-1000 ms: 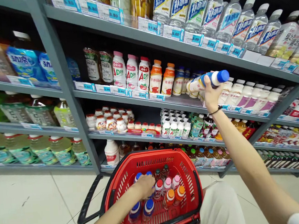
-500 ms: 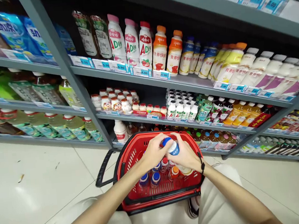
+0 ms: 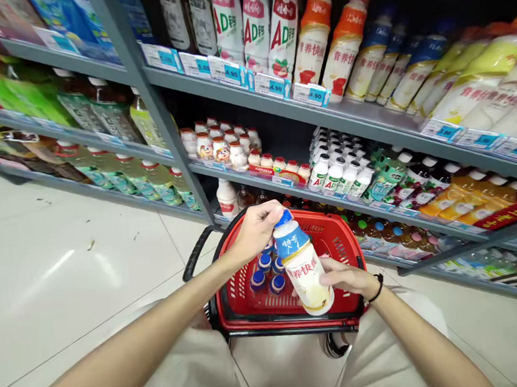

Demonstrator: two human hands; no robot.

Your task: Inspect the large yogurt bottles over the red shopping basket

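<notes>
Between my hands is a milk drink bottle [image 3: 304, 270] with a blue cap, a blue neck band and a white and yellow body, leaning over the basket. My left hand [image 3: 257, 228] is closed around its cap. Lower down, my right hand [image 3: 346, 279] grips the body from the right side, its thumb on the label and its other fingers mostly hidden behind. Under the bottle stands a red shopping basket [image 3: 345, 237] with black trim. Several blue-capped bottles [image 3: 265, 262] are inside it, partly covered by the held bottle and my left hand.
Grey shelves [image 3: 250, 93] full of drinks rise in front. AD milk bottles [image 3: 256, 26] and orange-capped bottles [image 3: 348, 40] line the upper shelf. Small white bottles [image 3: 335, 172] sit lower. The basket's black handle [image 3: 196, 252] sticks out left over the tiled floor [image 3: 68, 280].
The bottle has come up out of the basket toward me, its label now facing me. My right hand has shifted from its neck down to its body. The view has moved closer to the shelf.
</notes>
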